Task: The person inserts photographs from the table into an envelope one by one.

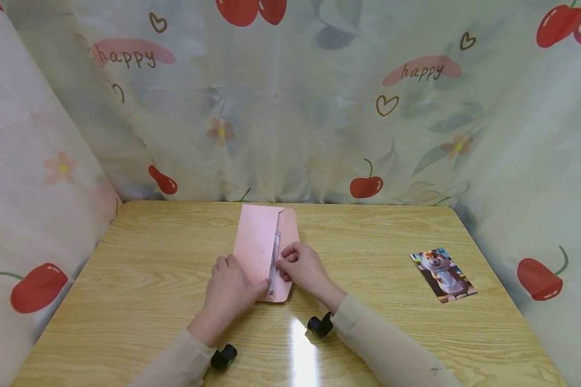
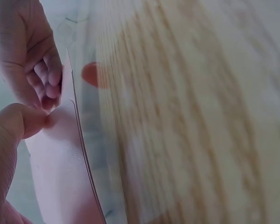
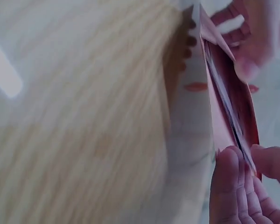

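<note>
A pink envelope [image 1: 259, 236] stands turned on the wooden table, its flap [image 1: 290, 226] folded out to the right. My left hand [image 1: 232, 287] grips the envelope's left side, the thumb [image 3: 246, 70] at the edge of the opening. Inside the opening shows a thin pale card [image 3: 226, 105] with a dark edge, mostly hidden by the envelope. My right hand [image 1: 307, 269] pinches at the card's edge, thumb and fingertips close together over the opening. In the left wrist view the right hand [image 2: 30, 51] shows behind the envelope [image 2: 60, 158].
A photo card [image 1: 443, 274] with a cartoon animal lies on the right of the table [image 1: 140, 269]. Black wrist cameras sit under both sleeves [image 1: 382, 338]. A cherry-printed curtain [image 1: 276, 134] encloses the table's back and sides.
</note>
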Available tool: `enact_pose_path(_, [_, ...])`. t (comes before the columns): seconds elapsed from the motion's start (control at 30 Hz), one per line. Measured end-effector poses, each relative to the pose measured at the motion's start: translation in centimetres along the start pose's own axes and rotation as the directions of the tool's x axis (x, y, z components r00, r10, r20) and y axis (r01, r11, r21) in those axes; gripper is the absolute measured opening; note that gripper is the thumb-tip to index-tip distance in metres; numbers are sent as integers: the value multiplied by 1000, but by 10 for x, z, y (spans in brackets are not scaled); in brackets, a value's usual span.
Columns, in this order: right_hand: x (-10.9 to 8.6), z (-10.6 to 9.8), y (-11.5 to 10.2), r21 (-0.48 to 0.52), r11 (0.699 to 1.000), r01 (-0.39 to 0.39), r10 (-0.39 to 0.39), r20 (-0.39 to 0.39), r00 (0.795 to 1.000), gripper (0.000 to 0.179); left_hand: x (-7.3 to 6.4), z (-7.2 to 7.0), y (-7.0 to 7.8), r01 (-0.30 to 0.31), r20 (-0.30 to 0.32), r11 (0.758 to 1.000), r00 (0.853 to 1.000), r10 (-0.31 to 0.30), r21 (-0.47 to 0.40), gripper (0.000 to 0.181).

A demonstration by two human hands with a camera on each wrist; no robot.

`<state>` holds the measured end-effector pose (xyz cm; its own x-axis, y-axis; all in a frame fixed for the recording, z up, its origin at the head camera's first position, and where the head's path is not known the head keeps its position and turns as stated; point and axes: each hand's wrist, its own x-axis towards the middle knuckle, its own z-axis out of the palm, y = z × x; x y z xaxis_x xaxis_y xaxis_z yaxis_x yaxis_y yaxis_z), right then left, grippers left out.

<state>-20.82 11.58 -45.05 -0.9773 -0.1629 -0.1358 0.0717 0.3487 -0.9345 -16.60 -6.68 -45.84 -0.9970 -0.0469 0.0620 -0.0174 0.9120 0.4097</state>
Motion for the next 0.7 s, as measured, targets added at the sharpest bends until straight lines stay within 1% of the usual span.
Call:
enact_pose_path(0.1, [-1,-12,2,-14,1000,14,-15,-41,999,21,1,0,-1,16,32,1000,999,-17,15,96])
enact_pose_path(0.17, [-1,-22,4,-7,1000,30,-31,-71,997,25,1,0,-1,23,44,1000,999,-24,20,98])
enact_pose_path(0.3, [-1,-43,10,19,999,35,-32,-111,993,36,2,-1,-6,15,36,1000,999,-16,13,97])
enact_pose_path(0.43, [-5,-68,14,20,1000,8,-6,-123,992,45,2,-1,-11,3,29,1000,1000,-4,8,98])
enact_pose_path(0.57, [-8,-92,20,-24,1000,-9,6,-136,991,53,1,-2,-12,7,36,1000,999,-8,5,99])
enact_pose_path(0.7, [-12,-114,30,-83,996,-7,-6,-147,989,63,1,-3,-13,6,35,1000,999,-6,3,99])
